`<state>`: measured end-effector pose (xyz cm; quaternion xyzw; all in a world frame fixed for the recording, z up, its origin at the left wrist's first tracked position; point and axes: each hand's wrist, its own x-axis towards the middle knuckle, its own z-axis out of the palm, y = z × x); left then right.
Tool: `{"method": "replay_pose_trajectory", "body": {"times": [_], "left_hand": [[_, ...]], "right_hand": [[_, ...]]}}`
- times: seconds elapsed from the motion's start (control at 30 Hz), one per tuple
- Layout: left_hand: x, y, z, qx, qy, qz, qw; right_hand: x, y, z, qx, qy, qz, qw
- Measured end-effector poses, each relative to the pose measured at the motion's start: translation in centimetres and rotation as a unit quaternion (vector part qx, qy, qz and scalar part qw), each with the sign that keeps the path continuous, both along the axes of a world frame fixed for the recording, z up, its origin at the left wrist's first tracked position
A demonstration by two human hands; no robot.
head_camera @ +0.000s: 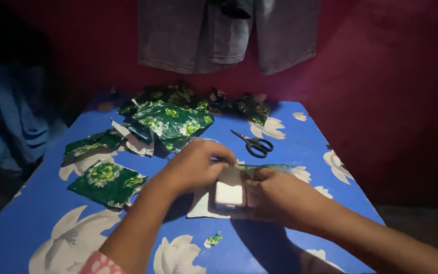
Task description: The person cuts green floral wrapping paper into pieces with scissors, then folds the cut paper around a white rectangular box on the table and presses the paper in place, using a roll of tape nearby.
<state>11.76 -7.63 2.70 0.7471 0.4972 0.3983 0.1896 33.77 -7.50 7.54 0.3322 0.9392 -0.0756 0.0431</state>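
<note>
— Where is the small white box?

— In the middle of the blue flowered table, on a sheet of wrapping paper.

— And the hands?

— The left hand and the right hand both press it, fingers curled on the paper fold. Black scissors lie just behind, near green paper pieces.

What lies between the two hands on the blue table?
In the head view, a small white box sits between the left hand and the right hand, both touching it.
</note>
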Motion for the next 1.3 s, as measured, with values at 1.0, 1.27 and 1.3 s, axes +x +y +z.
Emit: {"method": "replay_pose_trajectory", "body": {"times": [1.0, 1.27, 1.3], "left_hand": [[1.1, -4.9, 0.5, 0.057, 0.157, -0.023, 0.986], [1.2, -4.6, 0.3, 0.071, 0.194, -0.024, 0.978], [1.2, -4.7, 0.2, 0.079, 0.183, -0.028, 0.980]], "right_hand": [[4.6, -0.6, -2.5, 0.337, 0.144, 0.099, 0.925], [5.7, 1.1, -3.2, 0.193, 0.137, 0.178, 0.955], [5.9, 1.0, -3.5, 0.186, 0.141, 0.175, 0.956]]}}
